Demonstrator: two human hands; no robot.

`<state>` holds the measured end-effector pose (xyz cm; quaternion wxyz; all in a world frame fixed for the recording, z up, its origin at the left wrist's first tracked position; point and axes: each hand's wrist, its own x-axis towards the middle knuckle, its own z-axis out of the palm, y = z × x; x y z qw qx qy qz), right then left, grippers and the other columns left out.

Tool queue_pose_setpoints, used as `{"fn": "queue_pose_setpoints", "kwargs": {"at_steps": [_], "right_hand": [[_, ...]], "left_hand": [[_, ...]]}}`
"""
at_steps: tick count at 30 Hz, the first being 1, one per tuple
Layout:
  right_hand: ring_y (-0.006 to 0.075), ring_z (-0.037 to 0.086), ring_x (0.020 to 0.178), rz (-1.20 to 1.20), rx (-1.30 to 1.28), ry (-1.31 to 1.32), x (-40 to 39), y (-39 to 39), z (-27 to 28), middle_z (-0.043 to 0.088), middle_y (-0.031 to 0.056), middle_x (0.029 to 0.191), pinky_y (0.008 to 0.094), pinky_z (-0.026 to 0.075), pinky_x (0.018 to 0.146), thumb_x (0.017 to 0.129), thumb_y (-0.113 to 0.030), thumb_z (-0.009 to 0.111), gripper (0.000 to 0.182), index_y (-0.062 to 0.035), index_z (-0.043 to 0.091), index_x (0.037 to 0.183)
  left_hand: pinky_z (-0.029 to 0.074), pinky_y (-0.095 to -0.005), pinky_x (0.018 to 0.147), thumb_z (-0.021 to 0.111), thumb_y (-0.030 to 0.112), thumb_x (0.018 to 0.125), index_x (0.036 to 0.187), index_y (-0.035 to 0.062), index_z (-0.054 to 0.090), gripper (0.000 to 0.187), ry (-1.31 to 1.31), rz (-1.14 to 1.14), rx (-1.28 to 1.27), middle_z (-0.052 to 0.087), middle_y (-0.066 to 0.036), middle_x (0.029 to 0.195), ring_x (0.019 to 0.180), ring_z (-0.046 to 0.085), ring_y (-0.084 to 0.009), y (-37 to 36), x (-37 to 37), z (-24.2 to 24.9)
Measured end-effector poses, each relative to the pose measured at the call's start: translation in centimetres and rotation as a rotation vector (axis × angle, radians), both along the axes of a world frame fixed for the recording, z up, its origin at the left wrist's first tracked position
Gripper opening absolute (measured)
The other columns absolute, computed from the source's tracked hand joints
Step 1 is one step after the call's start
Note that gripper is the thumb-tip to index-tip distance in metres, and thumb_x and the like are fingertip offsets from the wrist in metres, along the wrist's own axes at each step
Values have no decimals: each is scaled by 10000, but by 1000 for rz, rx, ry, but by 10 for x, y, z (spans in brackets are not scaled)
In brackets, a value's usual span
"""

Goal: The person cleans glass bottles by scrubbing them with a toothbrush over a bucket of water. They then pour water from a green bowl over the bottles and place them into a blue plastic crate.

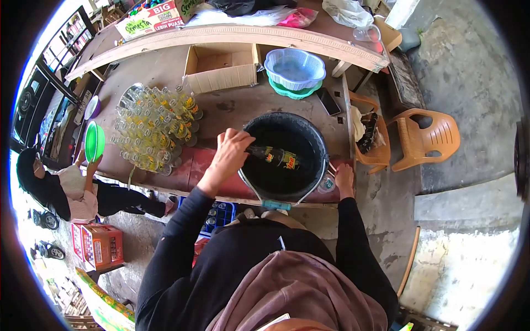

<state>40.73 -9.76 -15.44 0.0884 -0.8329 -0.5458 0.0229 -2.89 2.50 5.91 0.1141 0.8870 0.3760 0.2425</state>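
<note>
My left hand (229, 156) is closed around the neck of a glass bottle (279, 157) with a yellow and red print. The bottle lies tilted inside a black bucket (319, 138), its body in the dark water. At the bucket's right side, my right hand (343, 179) is low over the table edge with its fingers curled. A thin pale stick (332, 166) meets those fingers; I cannot make out what it belongs to. Just left of that hand is a clear round glass object (327, 185). The bucket's handle hangs toward me with a turquoise grip (276, 206).
Many clear bottles (157, 127) stand grouped on the table at left. Behind are a cardboard box (221, 80), a blue basket (295, 69) and a phone (328, 102). Another person (74, 190) holds a green basin (94, 142). Orange chairs (428, 135) stand at right.
</note>
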Motion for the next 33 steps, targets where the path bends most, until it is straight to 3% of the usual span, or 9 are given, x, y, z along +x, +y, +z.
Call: {"fn": "queue_pose_setpoints", "kwargs": {"at_steps": [7,9,10,13,17,21,26,29,33], "right_hand": [[446,639,882,-117,89,450,18,-19,18,677,200,962,504,500,802,892,-40,577,179,-45,494,1051],[290,626,680,-155,268,342,2,-31,52,624,138,776,392,504,629,914,-3,521,148,-53,462,1040],[290,626,680,-148,271,340,-7,-36,75,624,138,776,392,504,629,914,-3,521,148,-53,462,1040],[82,551,688,-220,510,947,-18,-48,118,651,59,912,255,466,620,992,-7,476,146,-48,528,1121],[55,533,726,8,424,1289,-47,-49,186,646,23,915,222,435,645,980,-51,527,383,-33,572,1360],[131,600,743,98,294,846,-89,-30,206,653,73,780,312,476,660,982,-165,609,200,0,689,1063],[357,698,795,276,384,299,-137,-4,223,720,158,903,420,537,679,917,-186,681,153,-80,716,1021],[348,704,821,328,184,104,-153,10,223,722,139,834,455,540,729,892,-158,657,89,-90,684,943],[370,698,839,458,29,-53,-163,21,208,690,174,814,488,544,732,869,-73,607,50,-59,567,895]], "left_hand": [[329,-448,977,799,88,634,1043,118,748,413,286,-26,112,671,-14,1016,1109,501,-269,26,11,-43],[330,-451,963,801,96,626,1004,121,759,381,278,-10,161,672,-4,976,1093,503,-265,26,12,-45],[333,-454,964,760,92,646,972,136,767,328,267,-9,130,665,-9,940,1085,506,-266,27,13,-45],[327,-454,962,769,107,639,943,161,776,309,256,-8,36,662,0,922,1077,509,-254,31,11,-36],[374,-445,960,832,141,658,991,158,778,337,84,-38,-192,671,-12,974,1091,536,-258,25,3,-17],[504,-406,870,810,99,735,1035,82,751,306,-230,-49,-312,666,-110,1009,959,633,-324,11,10,-7],[540,-391,783,783,65,771,1029,12,698,277,-418,123,-344,627,-146,956,862,660,-339,-12,18,-8],[539,-351,736,778,28,778,1035,2,688,274,-426,207,-296,598,-117,931,835,668,-267,-27,20,-1],[546,-383,749,763,12,771,1012,1,659,263,-466,224,-255,601,-137,969,851,663,-323,-44,18,0]]}}
